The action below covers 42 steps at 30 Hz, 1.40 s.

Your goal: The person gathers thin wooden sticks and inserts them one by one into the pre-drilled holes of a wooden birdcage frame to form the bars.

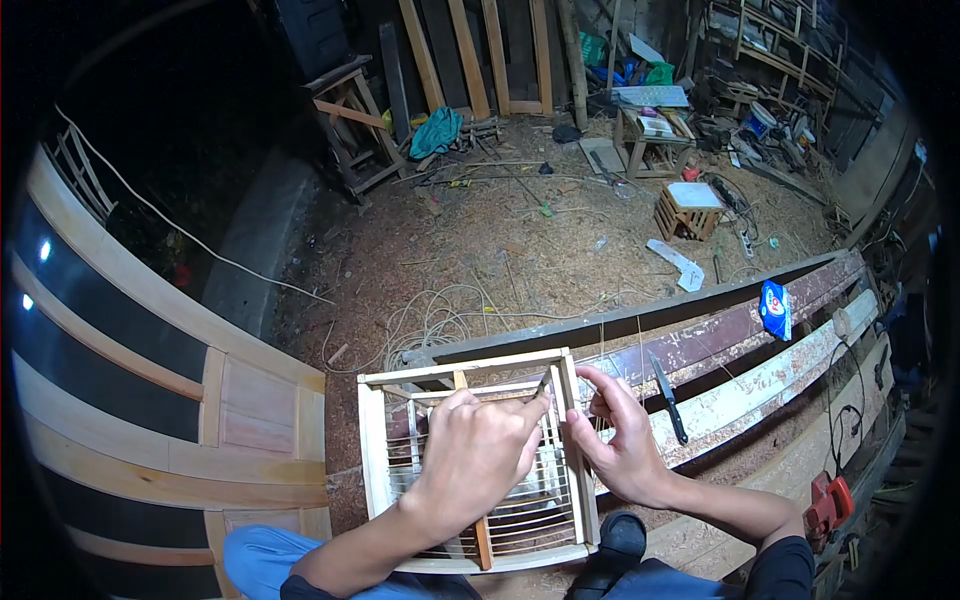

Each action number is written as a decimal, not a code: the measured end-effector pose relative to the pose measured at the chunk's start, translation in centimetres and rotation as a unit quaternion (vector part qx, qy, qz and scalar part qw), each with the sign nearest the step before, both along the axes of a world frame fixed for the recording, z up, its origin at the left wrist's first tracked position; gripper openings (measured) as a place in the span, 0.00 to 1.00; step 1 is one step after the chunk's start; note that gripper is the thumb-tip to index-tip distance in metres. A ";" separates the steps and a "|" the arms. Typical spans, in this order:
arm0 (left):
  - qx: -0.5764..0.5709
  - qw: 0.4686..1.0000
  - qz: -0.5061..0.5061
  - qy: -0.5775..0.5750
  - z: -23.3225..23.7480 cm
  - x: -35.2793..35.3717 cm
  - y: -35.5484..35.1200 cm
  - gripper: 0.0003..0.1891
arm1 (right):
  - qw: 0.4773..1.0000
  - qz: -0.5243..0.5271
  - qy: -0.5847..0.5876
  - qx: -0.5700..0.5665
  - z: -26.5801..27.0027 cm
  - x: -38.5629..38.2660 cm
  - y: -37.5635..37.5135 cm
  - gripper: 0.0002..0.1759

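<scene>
Cage (484, 542) as landmark. Door (262, 405) to its left. Planks (750, 392) run out to its right, side by side. Knife (668, 398) on the planks, near the cage's right side; packet (775, 310) also on them, farther right and farther out. Power tool (828, 505) well off to the right. Beyond the cage, coiled cord (432, 318) on the ground. Farther out, to the right: crate (685, 222), board (695, 195) on top; low table (637, 132) behind the crate. Cloth (436, 132) well beyond, slightly left.
</scene>
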<state>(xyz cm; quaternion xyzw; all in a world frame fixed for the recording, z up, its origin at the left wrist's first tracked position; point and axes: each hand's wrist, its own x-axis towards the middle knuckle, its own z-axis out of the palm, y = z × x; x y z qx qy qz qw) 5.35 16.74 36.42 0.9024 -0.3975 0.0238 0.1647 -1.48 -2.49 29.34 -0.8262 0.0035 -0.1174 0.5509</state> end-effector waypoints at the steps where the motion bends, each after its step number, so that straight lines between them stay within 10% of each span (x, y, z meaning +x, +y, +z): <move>1: -0.002 1.000 0.003 0.003 0.0 0.1 0.0 0.12 | 1.000 0.000 0.000 0.002 0.0 0.0 0.0 0.30; 42: 0.040 0.998 -0.023 0.038 0.5 -0.6 0.2 0.12 | 1.000 -0.004 -0.002 0.007 -0.1 -0.1 0.0 0.28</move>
